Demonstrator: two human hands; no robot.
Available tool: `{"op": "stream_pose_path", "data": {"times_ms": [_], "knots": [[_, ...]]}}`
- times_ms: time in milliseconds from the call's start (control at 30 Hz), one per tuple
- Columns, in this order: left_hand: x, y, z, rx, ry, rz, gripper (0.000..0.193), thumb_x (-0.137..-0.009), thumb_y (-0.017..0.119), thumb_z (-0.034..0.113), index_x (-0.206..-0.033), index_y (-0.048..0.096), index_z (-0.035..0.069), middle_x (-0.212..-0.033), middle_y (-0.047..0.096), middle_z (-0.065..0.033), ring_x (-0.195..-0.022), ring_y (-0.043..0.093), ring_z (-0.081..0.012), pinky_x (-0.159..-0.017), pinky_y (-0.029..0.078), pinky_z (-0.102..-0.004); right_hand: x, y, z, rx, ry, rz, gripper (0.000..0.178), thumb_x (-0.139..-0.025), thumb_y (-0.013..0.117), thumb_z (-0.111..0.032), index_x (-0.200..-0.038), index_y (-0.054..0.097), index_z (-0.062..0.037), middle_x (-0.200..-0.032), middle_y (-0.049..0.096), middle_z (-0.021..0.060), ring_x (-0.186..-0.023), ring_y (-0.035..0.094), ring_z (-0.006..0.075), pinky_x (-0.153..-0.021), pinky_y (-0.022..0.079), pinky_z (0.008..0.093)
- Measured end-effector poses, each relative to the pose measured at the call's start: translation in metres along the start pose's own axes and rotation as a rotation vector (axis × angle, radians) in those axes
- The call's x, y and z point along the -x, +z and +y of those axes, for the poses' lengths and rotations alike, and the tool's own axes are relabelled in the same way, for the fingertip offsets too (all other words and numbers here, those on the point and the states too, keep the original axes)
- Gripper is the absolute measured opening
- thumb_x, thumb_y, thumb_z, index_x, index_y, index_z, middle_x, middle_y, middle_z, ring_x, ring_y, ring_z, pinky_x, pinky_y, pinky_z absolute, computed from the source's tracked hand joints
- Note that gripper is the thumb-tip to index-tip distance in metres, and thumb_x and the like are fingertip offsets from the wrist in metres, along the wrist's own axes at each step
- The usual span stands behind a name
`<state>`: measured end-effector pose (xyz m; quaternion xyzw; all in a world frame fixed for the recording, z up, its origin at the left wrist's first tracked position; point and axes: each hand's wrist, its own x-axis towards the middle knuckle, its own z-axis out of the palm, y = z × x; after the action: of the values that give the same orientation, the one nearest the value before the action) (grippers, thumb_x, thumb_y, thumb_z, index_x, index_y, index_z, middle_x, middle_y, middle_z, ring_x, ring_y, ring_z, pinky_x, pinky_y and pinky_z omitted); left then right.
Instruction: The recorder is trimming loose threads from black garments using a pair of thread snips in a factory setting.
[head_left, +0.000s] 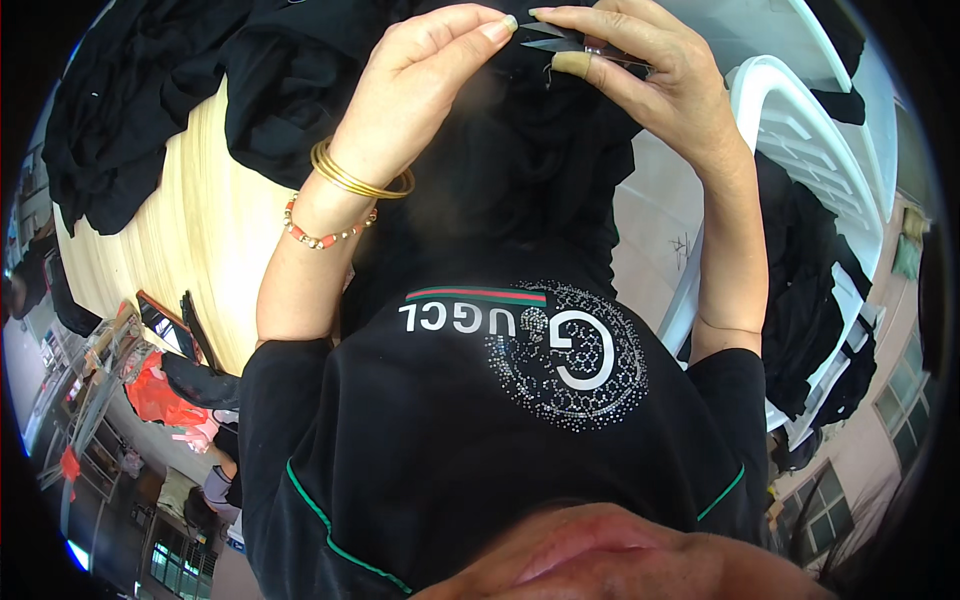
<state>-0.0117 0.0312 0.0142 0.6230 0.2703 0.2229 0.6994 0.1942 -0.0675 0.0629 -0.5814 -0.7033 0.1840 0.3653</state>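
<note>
My right hand point(665, 75) is closed round small metal thread snips point(552, 45), whose two blades stand apart and point left. A yellowish covering wraps the tip of its thumb. My left hand point(425, 85) is pinched, thumb against forefinger, right by the blade tips. What lies in that pinch, if anything, is too small to make out. Beneath both hands black cloth point(490, 150) spreads over my lap, and its dark folds merge with my black shirt.
To the left, more black cloth point(115, 125) lies heaped on a pale wood-grained table point(195, 205). A white plastic chair point(745, 90) stands close to my right arm, with black garments point(795, 280) piled by it. Another person point(218, 485) is at the lower left, near red cloth point(160, 395).
</note>
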Motion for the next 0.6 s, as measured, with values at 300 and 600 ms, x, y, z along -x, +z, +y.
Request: {"op": "stream_pose_path", "data": {"times_ms": [300,600], "knots": [[-0.001,0.003,0.003,0.074,-0.002,-0.032,0.025,-0.098,0.063,0.017,-0.117,0.069,0.003,-0.097,0.069,0.0042,-0.088,0.057,-0.0020,-0.078,0.042,-0.0165,0.004,-0.010,-0.012,0.165,-0.095,0.023,0.024,-0.081,0.076,-0.011,-0.104,0.073,-0.0064,-0.074,0.058,0.0077,-0.064,0.058,0.0231,-0.059,0.046,0.0306],[0.002,-0.013,0.054,-0.914,0.369,-0.268,0.018,-0.087,0.070,0.012,-0.103,0.072,0.004,-0.092,0.071,-0.0127,-0.085,0.065,-0.0278,-0.078,0.052,-0.0326,0.013,-0.030,0.017,-0.319,0.123,0.361,0.019,-0.089,0.071,-0.006,-0.107,0.071,0.0011,-0.089,0.064,-0.0008,-0.076,0.055,0.0057,-0.066,0.043,0.0199]]}}
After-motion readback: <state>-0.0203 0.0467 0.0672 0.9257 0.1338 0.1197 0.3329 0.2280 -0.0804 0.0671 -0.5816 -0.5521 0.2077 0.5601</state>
